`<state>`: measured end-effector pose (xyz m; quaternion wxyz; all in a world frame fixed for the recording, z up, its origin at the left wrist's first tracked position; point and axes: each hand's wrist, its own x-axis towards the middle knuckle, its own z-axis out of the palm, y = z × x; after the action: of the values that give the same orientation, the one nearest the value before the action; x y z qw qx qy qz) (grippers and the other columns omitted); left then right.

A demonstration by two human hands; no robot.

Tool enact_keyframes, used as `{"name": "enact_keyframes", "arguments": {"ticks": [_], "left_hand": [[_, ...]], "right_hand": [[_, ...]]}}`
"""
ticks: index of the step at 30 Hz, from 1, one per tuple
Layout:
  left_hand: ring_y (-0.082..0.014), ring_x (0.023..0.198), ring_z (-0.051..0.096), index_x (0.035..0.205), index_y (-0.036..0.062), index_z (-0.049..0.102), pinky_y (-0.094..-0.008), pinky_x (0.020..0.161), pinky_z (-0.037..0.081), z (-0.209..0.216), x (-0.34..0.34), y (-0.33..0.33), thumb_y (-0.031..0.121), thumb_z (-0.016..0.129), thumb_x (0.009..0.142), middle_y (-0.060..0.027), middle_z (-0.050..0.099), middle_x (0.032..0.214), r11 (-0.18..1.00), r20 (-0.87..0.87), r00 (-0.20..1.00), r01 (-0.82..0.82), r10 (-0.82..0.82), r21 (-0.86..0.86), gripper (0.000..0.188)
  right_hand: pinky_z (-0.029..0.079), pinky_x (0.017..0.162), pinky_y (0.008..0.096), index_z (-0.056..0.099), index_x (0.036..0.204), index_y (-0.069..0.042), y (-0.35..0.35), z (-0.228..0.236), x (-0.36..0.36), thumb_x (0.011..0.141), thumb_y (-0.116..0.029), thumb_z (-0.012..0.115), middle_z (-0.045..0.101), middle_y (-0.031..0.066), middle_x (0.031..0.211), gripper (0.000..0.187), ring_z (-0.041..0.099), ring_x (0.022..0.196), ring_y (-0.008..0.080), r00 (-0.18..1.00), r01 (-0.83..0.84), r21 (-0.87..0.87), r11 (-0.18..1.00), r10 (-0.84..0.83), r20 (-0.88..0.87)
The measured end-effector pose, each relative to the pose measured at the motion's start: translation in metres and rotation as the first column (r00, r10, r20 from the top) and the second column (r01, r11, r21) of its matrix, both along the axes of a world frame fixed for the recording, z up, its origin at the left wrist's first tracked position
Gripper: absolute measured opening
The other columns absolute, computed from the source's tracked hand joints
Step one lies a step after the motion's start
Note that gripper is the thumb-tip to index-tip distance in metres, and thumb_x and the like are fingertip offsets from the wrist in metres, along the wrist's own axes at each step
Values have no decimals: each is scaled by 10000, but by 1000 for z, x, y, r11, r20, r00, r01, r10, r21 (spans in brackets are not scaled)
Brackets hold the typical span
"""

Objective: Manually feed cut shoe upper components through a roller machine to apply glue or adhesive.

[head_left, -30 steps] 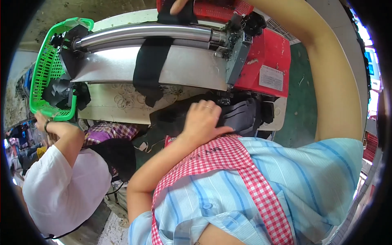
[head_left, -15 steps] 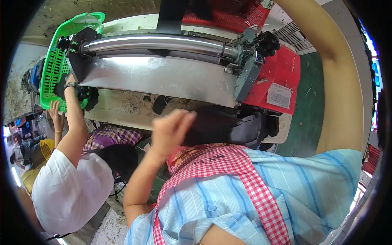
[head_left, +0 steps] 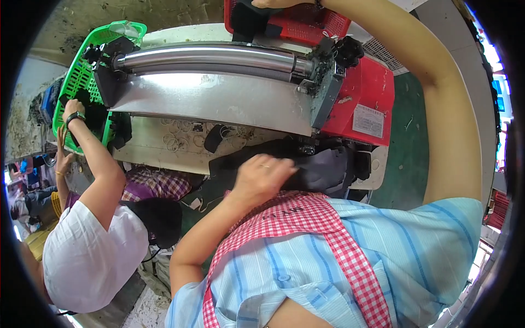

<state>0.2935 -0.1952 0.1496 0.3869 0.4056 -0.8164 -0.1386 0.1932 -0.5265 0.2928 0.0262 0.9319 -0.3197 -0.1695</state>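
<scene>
My left hand (head_left: 265,179), with a ring on one finger, is over a heap of black sheets (head_left: 328,167) at the machine's near side. Its fingers are curled closed and a little blurred; what they grip, if anything, is hidden. My right hand (head_left: 278,3) reaches over the machine to the top edge, where the picture cuts most of it off. It is beside a black piece (head_left: 249,19) at the red basket (head_left: 320,27). Between my hands lies the machine, with a shiny steel roller (head_left: 208,56) and a sloping metal plate (head_left: 213,101).
On the left, a co-worker in a white top (head_left: 95,257) reaches into a green basket (head_left: 71,93) holding black pieces. Loose pale rings (head_left: 174,143) and a small black piece (head_left: 213,138) lie on the machine's base. A red housing (head_left: 363,104) and a black knob (head_left: 349,52) are at right.
My left hand has moved right and down onto the black sheets, which now spread farther left. The black strip behind the roller is now at the red basket. The co-worker's hand has shifted left.
</scene>
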Motion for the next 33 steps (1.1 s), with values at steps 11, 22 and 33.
{"name": "enact_keyframes", "arguments": {"ticks": [11,22,33], "left_hand": [[-415,693,611,784,-3,645,-494,640,460,36,77,-113,257,631,887,-210,641,745,708,259,788,-616,559,345,280],[-261,857,563,930,76,627,-377,749,428,-38,-47,7,282,774,716,-77,611,895,961,217,972,27,-90,277,332],[-290,664,646,872,62,663,-340,594,518,26,15,-3,91,721,794,-110,661,760,897,-189,982,96,-14,431,101]], "right_hand": [[428,696,443,675,975,12,18,-70,36,716,-886,442,592,154,837,964,539,803,246,995,96,560,823,-67,-73],[405,506,344,655,714,-6,-70,-9,11,701,-338,837,575,23,595,378,536,566,144,920,-50,500,864,-155,359],[518,792,463,585,1154,-27,-63,76,-25,816,-76,542,646,251,1043,345,627,980,402,802,312,186,932,-363,473]]}}
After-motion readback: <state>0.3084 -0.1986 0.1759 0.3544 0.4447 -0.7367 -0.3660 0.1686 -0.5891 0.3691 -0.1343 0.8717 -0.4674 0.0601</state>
